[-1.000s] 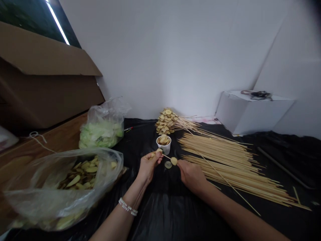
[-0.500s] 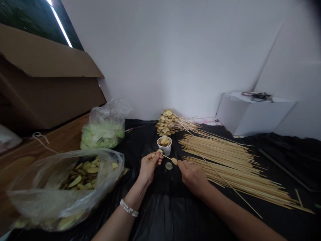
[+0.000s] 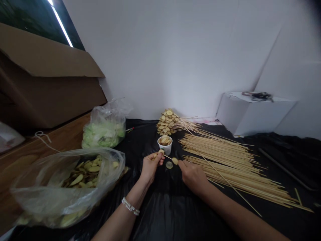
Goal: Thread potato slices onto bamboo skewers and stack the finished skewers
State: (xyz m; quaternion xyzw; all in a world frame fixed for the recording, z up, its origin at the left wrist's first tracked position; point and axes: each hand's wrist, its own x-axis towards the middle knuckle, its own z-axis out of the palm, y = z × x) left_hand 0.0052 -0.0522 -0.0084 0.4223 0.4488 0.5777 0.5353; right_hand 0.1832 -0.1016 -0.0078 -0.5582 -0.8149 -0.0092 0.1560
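In the middle of the head view, my left hand [image 3: 151, 165] pinches pale potato slices [image 3: 161, 152] between thumb and fingers. A thin bamboo skewer [image 3: 168, 157] runs between my two hands. My right hand [image 3: 192, 174] is closed at the skewer's right end, beside a potato slice threaded on it [image 3: 175, 161]. Just beyond my left hand stands a white paper cup [image 3: 167, 148] filled with slices. One more slice [image 3: 169, 165] lies flat on the black sheet [image 3: 160, 211] between my hands.
Bare skewers [image 3: 225, 164] spread out at right. Loaded skewers [image 3: 167, 120] are heaped by the wall. At left are an open plastic bag [image 3: 32, 192] of slices, a bag of pale green vegetables [image 3: 104, 134] and a cardboard box [image 3: 50, 97]. A white box [image 3: 240, 113] stands at back right.
Little differs. The view has shifted slightly, and both hands keep their grip with the skewer between them.
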